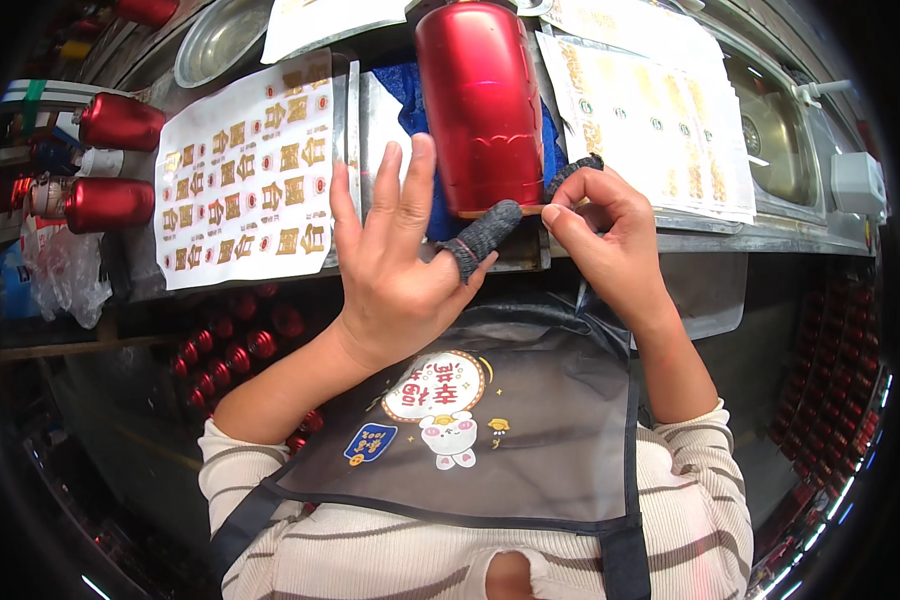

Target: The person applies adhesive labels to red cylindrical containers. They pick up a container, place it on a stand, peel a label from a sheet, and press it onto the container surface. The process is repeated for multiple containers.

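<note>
A glossy red metallic bottle (478, 110) lies on a blue cloth (400, 90), its base toward me. A thin orange-brown strip (532, 210) runs along the base edge. My left hand (400, 270) has its fingers spread. Its index finger, in a dark grey knitted finger sleeve (482, 238), touches the bottle's base edge. At the base's right corner my right hand (610, 225) is closed in a pinch, thumb tip at the strip's end. Its index finger also wears a grey sleeve, partly hidden.
Left of the bottle lies a sheet of gold decals (250, 170); stacked decal sheets (650, 130) lie right. Two red bottles (110, 204) stand at far left near a clear plastic bag (70, 265). Metal basins (220, 45) sit at the back left and right. Several red bottles (235, 355) sit below.
</note>
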The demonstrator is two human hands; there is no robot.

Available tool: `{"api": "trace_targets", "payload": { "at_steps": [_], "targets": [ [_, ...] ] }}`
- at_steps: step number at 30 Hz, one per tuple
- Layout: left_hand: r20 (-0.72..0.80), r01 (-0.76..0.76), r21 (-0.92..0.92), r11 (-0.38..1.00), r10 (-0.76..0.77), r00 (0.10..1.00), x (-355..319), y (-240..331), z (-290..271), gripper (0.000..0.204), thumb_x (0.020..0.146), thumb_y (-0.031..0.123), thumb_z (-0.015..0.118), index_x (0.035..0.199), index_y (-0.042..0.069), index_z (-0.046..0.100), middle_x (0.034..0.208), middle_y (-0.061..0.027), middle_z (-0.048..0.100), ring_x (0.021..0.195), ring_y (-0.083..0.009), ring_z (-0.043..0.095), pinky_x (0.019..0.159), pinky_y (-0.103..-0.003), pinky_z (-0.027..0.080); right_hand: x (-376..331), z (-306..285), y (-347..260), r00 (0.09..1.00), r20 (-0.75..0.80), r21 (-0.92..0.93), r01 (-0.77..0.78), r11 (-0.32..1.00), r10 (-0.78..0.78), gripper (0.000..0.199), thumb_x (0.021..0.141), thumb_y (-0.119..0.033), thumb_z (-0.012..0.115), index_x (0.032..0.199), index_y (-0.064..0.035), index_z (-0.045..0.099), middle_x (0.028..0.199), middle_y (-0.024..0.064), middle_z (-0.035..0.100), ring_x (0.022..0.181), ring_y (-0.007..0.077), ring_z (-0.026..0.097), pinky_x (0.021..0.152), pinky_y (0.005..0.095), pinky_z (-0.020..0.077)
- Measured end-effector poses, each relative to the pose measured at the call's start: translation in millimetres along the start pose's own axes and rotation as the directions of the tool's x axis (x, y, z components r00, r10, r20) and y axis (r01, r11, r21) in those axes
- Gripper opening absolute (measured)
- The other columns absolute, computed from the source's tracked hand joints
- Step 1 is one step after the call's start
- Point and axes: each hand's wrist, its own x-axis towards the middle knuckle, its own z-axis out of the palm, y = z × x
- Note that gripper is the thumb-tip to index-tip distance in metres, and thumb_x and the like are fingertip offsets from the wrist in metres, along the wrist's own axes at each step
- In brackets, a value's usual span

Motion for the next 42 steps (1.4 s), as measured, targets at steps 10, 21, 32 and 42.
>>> {"api": "trace_targets", "payload": {
  "at_steps": [10,21,32,42],
  "targets": [
    [-0.175,0.033,-0.108,0.994,-0.052,0.983,23.7,1.1,28.6,0.036,0.068,0.010,0.075,0.104,0.007,0.074,0.148,-0.0203,0.047,0.132,-0.0459,0.048,0.104,-0.067,0.032,1.7,-4.2,3.2,0.999,0.043,0.005,-0.021,1.000,0.020,0.011,0.083,-0.011,0.070,0.084,-0.0011,0.065,0.079,0.0011,0.052,0.061,0.0061,0.042,0.057,0.0224,0.0352],
    [-0.086,0.139,-0.308,0.941,-0.173,0.981,-29.4,-8.2,28.5,0.043,0.077,0.012,0.081,0.116,-0.001,0.070,0.147,-0.0232,0.046,0.126,-0.0404,0.054,0.110,-0.064,0.025,0.8,-10.6,-6.7,0.996,0.056,0.086,-0.077,0.993,0.073,0.009,0.084,-0.007,0.067,0.082,0.0001,0.062,0.084,0.0007,0.055,0.062,0.0024,0.047,0.057,0.0196,0.0362],
    [-0.122,-0.085,0.020,0.996,0.086,0.989,24.3,6.7,22.0,0.048,0.065,0.006,0.075,0.112,0.016,0.075,0.147,-0.0258,0.046,0.132,-0.0456,0.048,0.107,-0.070,0.022,3.1,-5.5,3.2,0.996,0.056,0.144,-0.080,0.986,0.073,0.006,0.086,-0.003,0.065,0.083,-0.0023,0.060,0.072,-0.0091,0.050,0.058,-0.0033,0.039,0.051,0.0165,0.0272],
    [-0.123,0.166,-0.370,0.914,-0.226,0.966,-23.1,-13.5,32.1,0.063,0.072,0.016,0.086,0.127,-0.004,0.061,0.141,-0.0242,0.052,0.126,-0.0386,0.056,0.110,-0.061,0.028,1.3,-7.0,-0.1,0.997,0.077,0.037,-0.031,0.999,0.028,0.006,0.086,-0.005,0.067,0.086,-0.0005,0.062,0.085,-0.0035,0.057,0.062,-0.0014,0.044,0.054,0.0166,0.0326]
  ]
}}
